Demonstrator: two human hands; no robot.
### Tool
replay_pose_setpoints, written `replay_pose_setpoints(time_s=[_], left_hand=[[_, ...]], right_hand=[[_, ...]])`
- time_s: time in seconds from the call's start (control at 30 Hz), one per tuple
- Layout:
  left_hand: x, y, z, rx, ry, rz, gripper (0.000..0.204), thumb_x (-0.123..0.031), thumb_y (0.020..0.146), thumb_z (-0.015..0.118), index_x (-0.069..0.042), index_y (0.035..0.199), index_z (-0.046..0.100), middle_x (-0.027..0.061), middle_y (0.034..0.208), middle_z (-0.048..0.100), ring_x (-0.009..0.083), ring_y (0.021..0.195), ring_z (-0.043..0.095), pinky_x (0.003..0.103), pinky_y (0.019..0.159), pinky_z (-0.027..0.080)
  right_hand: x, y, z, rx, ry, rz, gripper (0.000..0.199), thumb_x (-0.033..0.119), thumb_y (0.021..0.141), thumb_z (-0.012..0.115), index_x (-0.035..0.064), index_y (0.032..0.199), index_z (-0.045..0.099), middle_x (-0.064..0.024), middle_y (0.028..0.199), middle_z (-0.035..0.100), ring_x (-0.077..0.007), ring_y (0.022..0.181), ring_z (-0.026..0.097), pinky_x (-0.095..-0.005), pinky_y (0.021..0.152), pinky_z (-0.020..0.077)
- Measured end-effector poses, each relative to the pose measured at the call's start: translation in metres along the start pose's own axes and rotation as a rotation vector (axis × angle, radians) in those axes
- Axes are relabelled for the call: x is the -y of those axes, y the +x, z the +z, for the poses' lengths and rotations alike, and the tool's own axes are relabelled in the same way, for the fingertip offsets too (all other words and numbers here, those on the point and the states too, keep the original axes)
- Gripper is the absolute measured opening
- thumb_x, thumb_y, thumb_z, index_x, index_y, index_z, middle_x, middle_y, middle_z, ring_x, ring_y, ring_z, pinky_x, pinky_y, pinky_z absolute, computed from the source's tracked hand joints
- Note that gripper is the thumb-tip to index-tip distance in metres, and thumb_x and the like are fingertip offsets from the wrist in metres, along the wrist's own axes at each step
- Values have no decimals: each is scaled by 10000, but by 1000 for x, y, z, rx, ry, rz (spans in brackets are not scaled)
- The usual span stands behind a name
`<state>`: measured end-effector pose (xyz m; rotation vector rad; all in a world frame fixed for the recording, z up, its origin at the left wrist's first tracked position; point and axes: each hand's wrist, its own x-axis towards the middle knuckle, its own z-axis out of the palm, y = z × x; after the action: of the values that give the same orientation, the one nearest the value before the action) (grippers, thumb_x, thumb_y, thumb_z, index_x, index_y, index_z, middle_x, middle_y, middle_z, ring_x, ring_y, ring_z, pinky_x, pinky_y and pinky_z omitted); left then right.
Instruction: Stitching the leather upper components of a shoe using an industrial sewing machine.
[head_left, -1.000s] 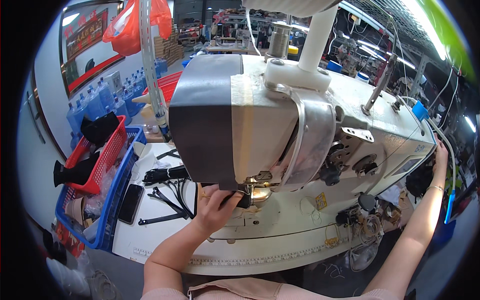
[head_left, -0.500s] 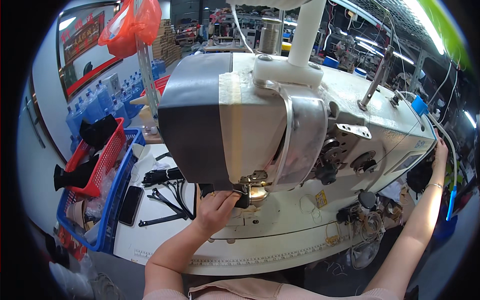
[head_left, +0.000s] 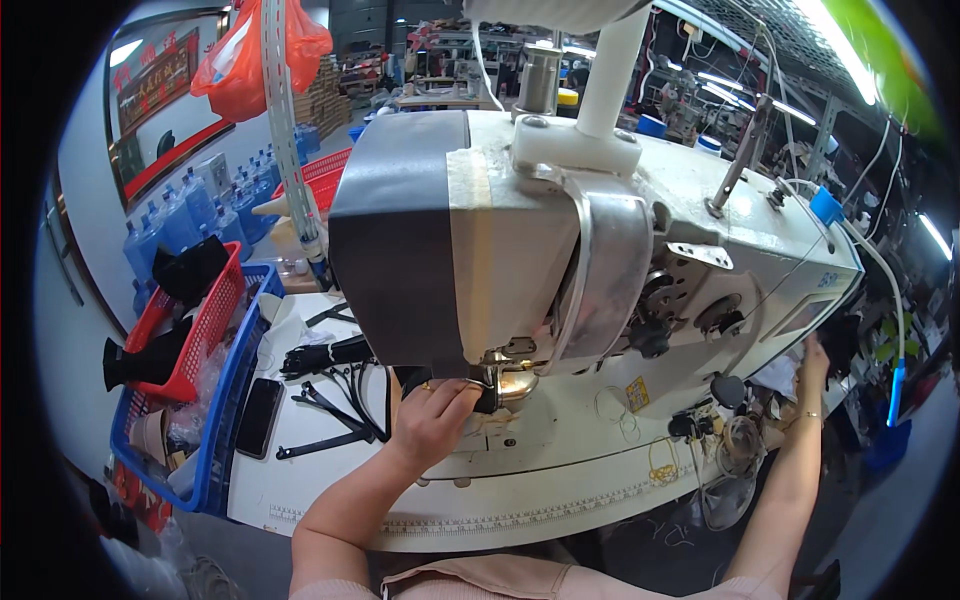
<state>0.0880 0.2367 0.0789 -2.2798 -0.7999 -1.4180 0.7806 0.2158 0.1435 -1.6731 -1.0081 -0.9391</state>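
A large white sewing machine (head_left: 530,230) with a dark grey end stands before me. My left hand (head_left: 437,415) is at its needle area, fingers pinched on a small black piece (head_left: 486,399) beside the shiny metal part (head_left: 516,388) under the head. Most of that piece is hidden by my fingers and the machine. My right hand (head_left: 814,365) is past the machine's right end, below its corner, with the arm stretched out. Its fingers are small and seen edge-on, and nothing shows in them.
Black straps (head_left: 345,420) and a phone (head_left: 259,418) lie left on the white table (head_left: 400,510). A blue crate (head_left: 215,440) with a red basket (head_left: 215,325) stands at the left edge. Tangled cords (head_left: 740,445) sit at the right. A red bag (head_left: 235,75) hangs from a post.
My right hand has dropped down and inward from the machine's right end. My left hand keeps its place at the needle. The view has shifted slightly.
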Motion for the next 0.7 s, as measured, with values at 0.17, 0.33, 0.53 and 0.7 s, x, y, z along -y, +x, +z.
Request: replay_pose_setpoints(time_s=[0.17, 0.33, 0.53, 0.7], left_hand=[[-3, 3, -4, 45, 29, -11, 236, -7, 703, 612, -63, 932, 606, 52, 871, 630, 187, 662, 611, 281, 532, 449], [-9, 5, -6, 61, 95, -28, 230, -30, 711, 617, -70, 937, 608, 50, 888, 629, 193, 690, 616, 284, 557, 468], [-11, 9, -9, 63, 79, -29, 216, -41, 727, 617, -67, 941, 603, 63, 910, 628, 208, 771, 631, 297, 605, 493], [-14, 9, -11, 99, 90, -46, 202, -41, 739, 612, -61, 940, 597, 72, 921, 627, 215, 802, 636, 302, 638, 505]], right_hand=[[31, 91, -24, 15, 804, 342, 293, 350, 915, 578, 92, 1023, 664, 55, 796, 608, -8, 591, 450, -158, 487, 295], [56, 90, -26, 36, 831, 419, 299, 241, 941, 550, 31, 1148, 602, -8, 911, 642, -66, 741, 547, -195, 642, 408], [85, 22, -28, 119, 1117, 817, 287, 429, 915, 561, 149, 858, 587, 94, 611, 453, -29, 520, 402, -196, 456, 252], [92, 84, -33, -2, 933, 622, 249, 344, 904, 599, 107, 958, 652, 60, 666, 557, -48, 455, 424, -194, 373, 282]])
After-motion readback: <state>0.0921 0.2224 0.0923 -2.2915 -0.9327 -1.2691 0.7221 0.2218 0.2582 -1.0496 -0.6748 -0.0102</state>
